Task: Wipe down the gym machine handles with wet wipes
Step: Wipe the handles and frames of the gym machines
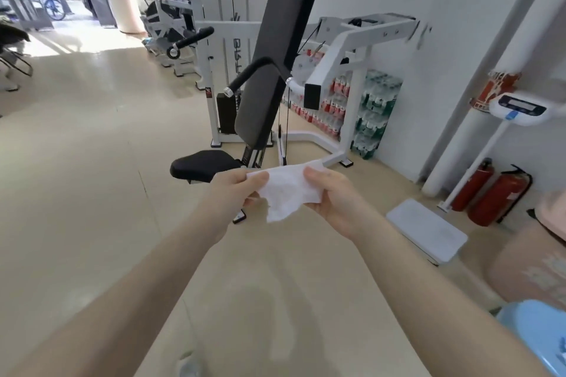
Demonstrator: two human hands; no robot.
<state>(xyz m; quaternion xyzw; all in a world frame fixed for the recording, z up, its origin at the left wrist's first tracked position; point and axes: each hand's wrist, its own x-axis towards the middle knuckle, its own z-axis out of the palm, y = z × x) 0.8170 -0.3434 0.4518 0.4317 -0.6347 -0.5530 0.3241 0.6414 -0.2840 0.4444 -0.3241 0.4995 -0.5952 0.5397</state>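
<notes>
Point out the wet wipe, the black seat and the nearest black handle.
wet wipe [286,190], head view, middle of the sheet
black seat [203,163], head view, top of the pad
black handle [249,75], head view, the bent grip

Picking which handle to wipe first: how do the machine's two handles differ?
The left handle is fully in view, a curved black grip with a silver end cap. The right handle shows only a white curved end; the white frame arm hides the rest. Both sit beside the backrest, not yet touched by the wipe.
</notes>
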